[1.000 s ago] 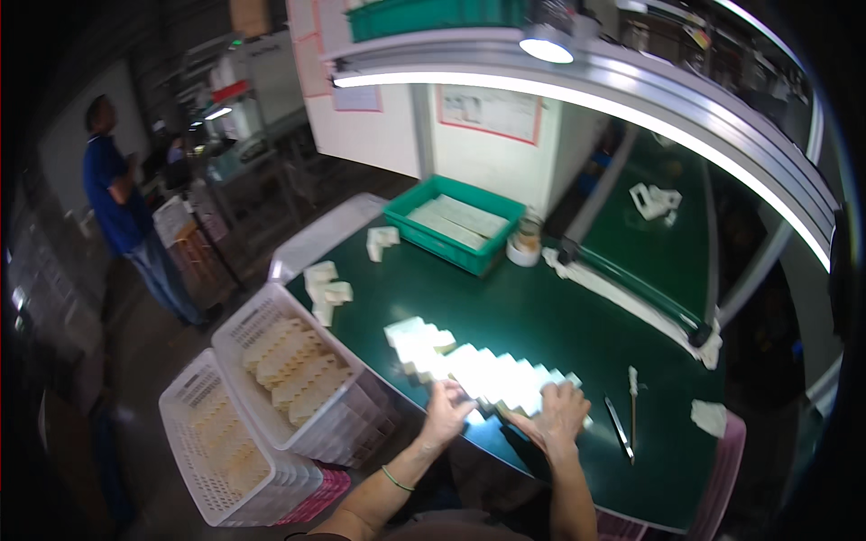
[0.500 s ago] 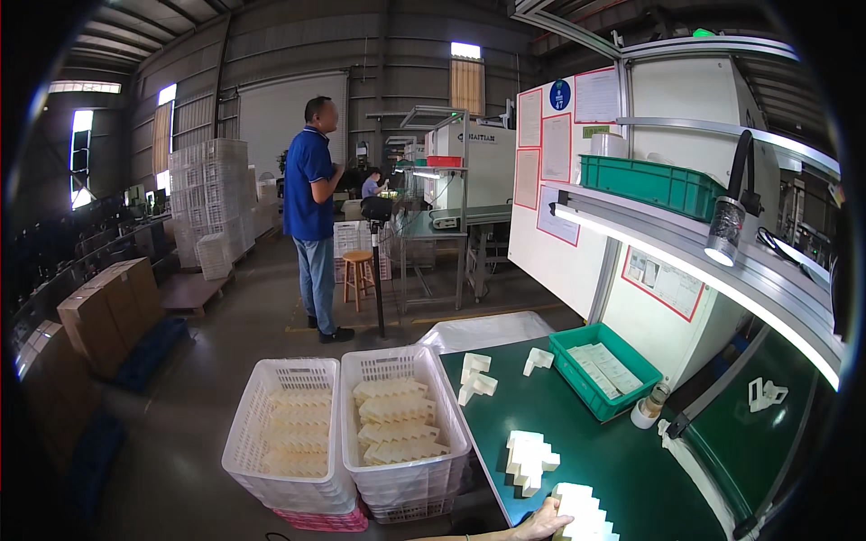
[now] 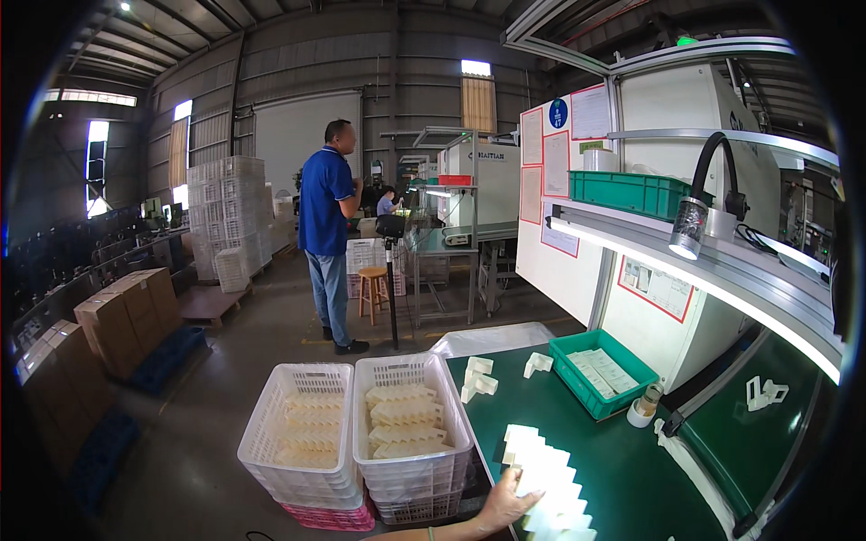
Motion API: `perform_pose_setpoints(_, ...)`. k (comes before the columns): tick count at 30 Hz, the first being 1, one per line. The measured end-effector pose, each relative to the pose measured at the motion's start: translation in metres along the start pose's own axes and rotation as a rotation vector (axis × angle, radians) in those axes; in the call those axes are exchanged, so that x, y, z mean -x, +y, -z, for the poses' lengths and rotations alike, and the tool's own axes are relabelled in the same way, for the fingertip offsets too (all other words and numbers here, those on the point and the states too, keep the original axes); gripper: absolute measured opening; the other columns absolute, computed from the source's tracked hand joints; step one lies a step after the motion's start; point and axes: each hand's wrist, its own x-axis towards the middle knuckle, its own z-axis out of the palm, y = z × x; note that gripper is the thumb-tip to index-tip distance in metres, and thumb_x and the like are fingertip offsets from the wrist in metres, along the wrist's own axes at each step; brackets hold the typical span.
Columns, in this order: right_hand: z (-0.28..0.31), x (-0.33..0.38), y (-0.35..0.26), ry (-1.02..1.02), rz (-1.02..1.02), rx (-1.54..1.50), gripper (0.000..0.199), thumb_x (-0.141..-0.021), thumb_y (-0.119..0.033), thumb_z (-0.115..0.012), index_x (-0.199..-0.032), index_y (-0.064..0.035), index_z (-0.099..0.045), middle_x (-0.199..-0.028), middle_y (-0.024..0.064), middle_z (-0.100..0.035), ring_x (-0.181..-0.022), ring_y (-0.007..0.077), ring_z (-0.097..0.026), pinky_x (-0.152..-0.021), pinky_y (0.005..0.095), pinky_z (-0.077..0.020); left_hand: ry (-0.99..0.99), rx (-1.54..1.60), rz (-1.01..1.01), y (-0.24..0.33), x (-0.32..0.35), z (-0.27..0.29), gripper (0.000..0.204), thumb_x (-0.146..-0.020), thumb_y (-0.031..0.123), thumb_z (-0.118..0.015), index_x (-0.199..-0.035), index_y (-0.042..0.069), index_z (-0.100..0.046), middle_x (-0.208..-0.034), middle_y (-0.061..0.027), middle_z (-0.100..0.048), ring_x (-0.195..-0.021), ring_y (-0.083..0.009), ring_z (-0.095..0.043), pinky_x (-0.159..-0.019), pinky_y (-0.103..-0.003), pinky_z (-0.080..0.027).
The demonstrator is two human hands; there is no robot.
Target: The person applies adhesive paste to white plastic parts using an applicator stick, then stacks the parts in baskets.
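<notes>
My left hand (image 3: 507, 502) reaches in from the lower edge. Its fingers press against the left side of a row of white plastic parts (image 3: 541, 469) nested in a stepped line on the green table (image 3: 622, 469); the far side of its grip is hidden. Bright light washes out the row's middle and near end. Beyond the row, a few loose white angled parts (image 3: 479, 380) lie near the table's left edge, with another white part (image 3: 538, 363) to their right. My right hand is out of view.
Left of the table stand two stacks of white crates, a left crate (image 3: 298, 415) and a right crate (image 3: 410, 410), holding rows of parts. A green bin (image 3: 603, 371), a small jar (image 3: 645, 406) and a conveyor (image 3: 758, 433) are to the right. A person (image 3: 327, 225) stands beyond.
The two separate clusters of white parts now form one long row. My left hand has moved left and away from me along with the near cluster. The view has shifted slightly.
</notes>
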Motion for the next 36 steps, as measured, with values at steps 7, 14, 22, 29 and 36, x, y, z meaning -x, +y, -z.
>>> perform_pose_setpoints(7,-0.076,0.030,-0.023,-0.354,-0.099,-0.713,0.053,-0.075,-0.018,-0.070,-0.124,-0.0038,-0.053,-0.120,0.0213,-0.049,-0.112,0.0341,-0.048,-0.096,0.0425,-0.0364,0.317,-0.555,-0.108,0.018,0.032,0.110,0.055,-0.073,0.032,-0.077,-0.108,-0.005,-0.055,-0.102,-0.0199,-0.063,-0.094,-0.0249,-0.063,-0.083,-0.034,-0.049)
perform_pose_setpoints(14,-0.130,0.085,-0.036,-0.724,-0.184,-0.998,0.046,-0.085,-0.020,-0.065,-0.127,-0.0070,-0.051,-0.119,0.0174,-0.052,-0.107,0.0223,-0.051,-0.082,0.0328,-0.0453,0.422,-0.734,0.357,-0.022,0.108,0.199,0.057,-0.068,0.034,-0.078,-0.102,-0.008,-0.060,-0.094,-0.0194,-0.067,-0.088,-0.0242,-0.066,-0.079,-0.034,-0.051)
perform_pose_setpoints(22,-0.139,0.091,-0.029,-0.940,-0.107,-0.866,0.044,-0.085,-0.024,-0.066,-0.124,-0.0100,-0.052,-0.119,0.0183,-0.051,-0.094,0.0264,-0.054,-0.076,0.0345,-0.0455,0.244,-0.585,0.400,-0.078,0.097,0.217,0.065,-0.065,0.047,-0.077,-0.103,-0.004,-0.063,-0.094,-0.0181,-0.067,-0.087,-0.0239,-0.065,-0.078,-0.035,-0.050)
perform_pose_setpoints(29,-0.120,0.070,-0.028,-1.134,-0.309,-0.710,0.044,-0.086,-0.020,-0.065,-0.125,-0.0033,-0.052,-0.101,0.0127,-0.060,-0.090,0.0179,-0.058,-0.075,0.0303,-0.0486,-0.078,-0.476,0.438,-0.097,0.072,0.198,0.066,-0.066,0.054,-0.074,-0.099,-0.002,-0.063,-0.092,-0.0158,-0.066,-0.084,-0.0225,-0.064,-0.078,-0.034,-0.048)
perform_pose_setpoints(36,-0.096,0.044,-0.056,-0.673,-0.753,-0.864,0.029,-0.089,-0.012,-0.061,-0.114,0.0009,-0.055,-0.086,0.0061,-0.063,-0.067,0.0114,-0.057,-0.059,0.0234,-0.0481,-0.194,-0.406,0.448,-0.099,0.065,0.194,0.059,-0.071,0.048,-0.073,-0.102,-0.001,-0.061,-0.096,-0.0146,-0.064,-0.091,-0.0208,-0.061,-0.082,-0.031,-0.045)
